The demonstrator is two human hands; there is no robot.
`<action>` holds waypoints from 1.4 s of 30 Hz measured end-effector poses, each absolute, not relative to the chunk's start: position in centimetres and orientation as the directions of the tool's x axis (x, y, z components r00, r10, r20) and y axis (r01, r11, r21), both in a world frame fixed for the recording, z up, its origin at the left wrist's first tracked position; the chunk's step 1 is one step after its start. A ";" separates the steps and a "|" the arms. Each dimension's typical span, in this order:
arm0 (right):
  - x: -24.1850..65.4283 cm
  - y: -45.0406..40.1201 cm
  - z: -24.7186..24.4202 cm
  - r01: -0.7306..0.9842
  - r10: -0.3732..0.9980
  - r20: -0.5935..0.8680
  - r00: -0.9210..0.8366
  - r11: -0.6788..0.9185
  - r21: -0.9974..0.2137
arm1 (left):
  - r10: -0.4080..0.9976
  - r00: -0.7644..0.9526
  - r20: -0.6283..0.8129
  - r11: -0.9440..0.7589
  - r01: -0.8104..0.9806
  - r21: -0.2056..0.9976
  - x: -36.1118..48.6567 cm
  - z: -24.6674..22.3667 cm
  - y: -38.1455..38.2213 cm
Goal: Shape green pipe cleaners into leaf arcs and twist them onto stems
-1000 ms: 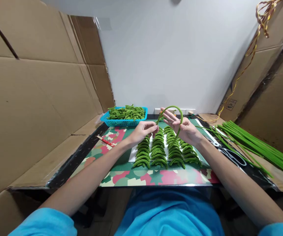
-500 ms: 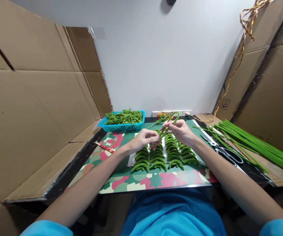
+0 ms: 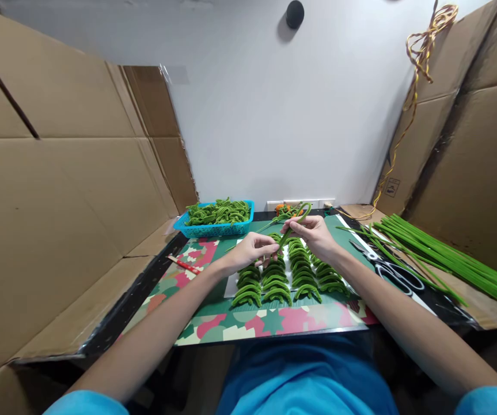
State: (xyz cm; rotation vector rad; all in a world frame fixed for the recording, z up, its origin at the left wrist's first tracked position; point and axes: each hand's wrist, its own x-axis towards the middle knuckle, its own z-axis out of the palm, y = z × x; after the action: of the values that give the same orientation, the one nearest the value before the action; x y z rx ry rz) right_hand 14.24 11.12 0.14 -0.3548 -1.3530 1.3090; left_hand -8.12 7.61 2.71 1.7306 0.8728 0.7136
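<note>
Between my hands is a green fuzzy stem (image 3: 303, 214), bent into a loop at its upper end. My left hand (image 3: 257, 251) pinches its lower end, and my right hand (image 3: 308, 231) grips it higher up, below the loop. Beneath both hands, curved green fuzzy pieces (image 3: 277, 295) lie in several columns on a white sheet (image 3: 231, 286) over a green patterned mat (image 3: 213, 288).
A blue basket (image 3: 213, 230) of green twisted pieces stands at the back left. A red-and-white strip (image 3: 184, 264) lies left. Scissors (image 3: 399, 275) and a bundle of long green stems (image 3: 451, 253) are on the right. Cardboard walls (image 3: 75, 190) flank the table.
The view has tilted upward slightly. My right hand has slid along the green stem toward my left hand, and the loop's two sides are closer together.
</note>
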 end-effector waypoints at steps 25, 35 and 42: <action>14.4 12.0 0.4 -0.436 0.831 0.521 -0.194 0.403 -0.805 | 0.962 0.272 0.014 -0.007 -0.027 1.000 -8.5 2.8 8.4; 17.0 11.9 0.7 0.550 0.535 0.737 -0.413 0.791 -0.267 | 0.959 0.281 0.036 0.021 -0.197 0.980 -9.0 3.4 8.4; 18.7 12.8 1.0 0.734 0.507 0.727 -0.463 0.679 -0.006 | 0.954 0.290 0.069 -0.001 -0.227 0.974 -8.6 3.5 8.2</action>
State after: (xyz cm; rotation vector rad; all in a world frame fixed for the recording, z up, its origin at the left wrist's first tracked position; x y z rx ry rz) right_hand 18.71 12.75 1.01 -0.9499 -2.1637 -0.4017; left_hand -8.62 8.20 3.54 1.1953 0.8087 1.1099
